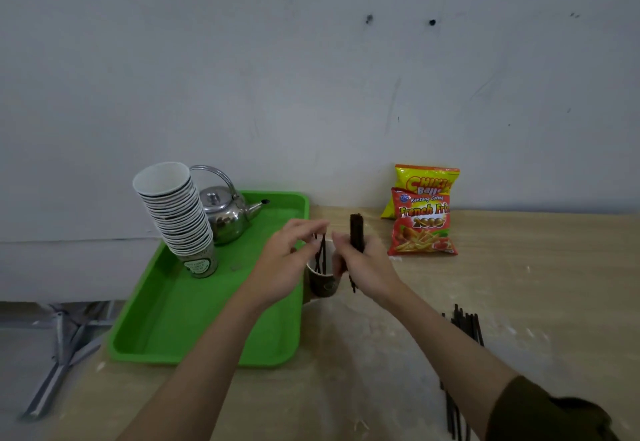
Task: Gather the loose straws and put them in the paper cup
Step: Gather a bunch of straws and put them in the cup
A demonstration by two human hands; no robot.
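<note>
A dark paper cup [323, 285] stands on the wooden table just right of the green tray, with a few black straws [322, 253] upright in it. My left hand [287, 260] pinches the top of those straws over the cup. My right hand [367, 264] is closed around an upright bundle of black straws [356, 229], right beside the cup. More loose black straws [467, 324] lie on the table to the right, partly hidden behind my right forearm.
A green tray [173, 319] holds a tall stack of paper cups [180, 215] and a steel kettle [227, 212]. Two snack bags [420, 219] lean against the wall at the back. The table's left edge runs under the tray.
</note>
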